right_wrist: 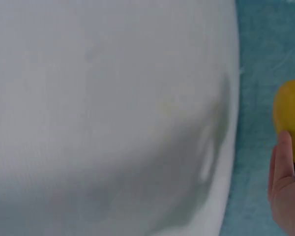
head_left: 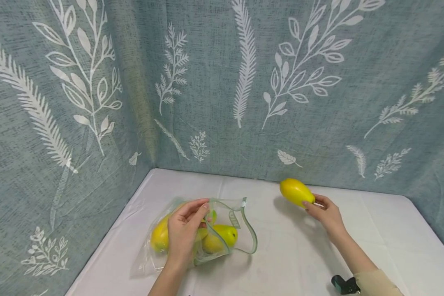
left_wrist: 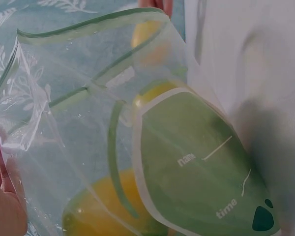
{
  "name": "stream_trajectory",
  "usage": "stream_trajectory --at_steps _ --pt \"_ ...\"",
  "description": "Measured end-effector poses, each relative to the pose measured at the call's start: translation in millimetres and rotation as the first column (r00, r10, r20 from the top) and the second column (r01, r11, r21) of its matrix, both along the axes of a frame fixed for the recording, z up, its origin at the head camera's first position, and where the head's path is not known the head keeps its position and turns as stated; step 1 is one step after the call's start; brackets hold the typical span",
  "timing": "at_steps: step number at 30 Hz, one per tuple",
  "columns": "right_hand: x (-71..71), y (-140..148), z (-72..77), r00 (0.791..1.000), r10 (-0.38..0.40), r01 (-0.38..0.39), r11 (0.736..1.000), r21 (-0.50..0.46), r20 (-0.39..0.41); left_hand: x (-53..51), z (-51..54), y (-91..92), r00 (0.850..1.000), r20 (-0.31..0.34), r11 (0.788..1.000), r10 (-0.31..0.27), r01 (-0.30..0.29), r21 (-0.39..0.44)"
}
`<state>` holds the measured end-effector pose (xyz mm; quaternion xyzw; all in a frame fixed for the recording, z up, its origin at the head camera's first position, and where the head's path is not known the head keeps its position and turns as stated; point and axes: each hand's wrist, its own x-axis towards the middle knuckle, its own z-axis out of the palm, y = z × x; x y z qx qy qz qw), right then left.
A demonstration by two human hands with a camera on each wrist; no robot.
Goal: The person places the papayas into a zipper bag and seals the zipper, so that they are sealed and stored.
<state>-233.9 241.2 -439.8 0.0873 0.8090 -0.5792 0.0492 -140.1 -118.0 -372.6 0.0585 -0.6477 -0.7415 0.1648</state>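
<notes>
A clear zip bag (head_left: 222, 205) with green edging lies on the left of the table, its mouth spread toward the right. Several yellow-green mango-like fruits (head_left: 225, 235) are inside, seen through the plastic. My left hand (head_left: 185, 230) pinches the bag's upper rim between thumb and fingers. In the left wrist view, a green label (left_wrist: 187, 162) printed "name" and "time" covers part of the fruit. To the right, my right hand (head_left: 325, 211) grips a yellow oblong mango-like fruit (head_left: 296, 191) by one end, raised above the table; the right wrist view shows only part of this fruit (right_wrist: 291, 110).
A white cloth covers the table (head_left: 281, 263). Grey-blue curtains (head_left: 214, 82) with white leaf patterns stand along its back and sides. A dark device (head_left: 344, 284) shows at my right wrist, by the beige sleeve (head_left: 375, 283).
</notes>
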Motion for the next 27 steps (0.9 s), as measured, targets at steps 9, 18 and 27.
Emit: stream_trajectory --at_steps 9,18,27 --pt "26.8 -18.2 21.4 0.999 0.051 -0.053 0.991 -0.12 -0.017 1.9 1.0 1.1 1.0 -0.001 1.0 -0.002 0.002 0.0" --pt "52.9 -31.3 40.0 0.993 0.099 -0.108 0.98 -0.164 -0.066 2.2 0.4 1.8 1.0 -0.01 1.0 -0.01 0.01 -0.005" --pt "71.4 -42.8 49.8 0.989 0.138 -0.145 0.978 -0.152 -0.057 2.2 0.1 3.4 1.0 -0.015 1.0 -0.007 0.007 -0.009"
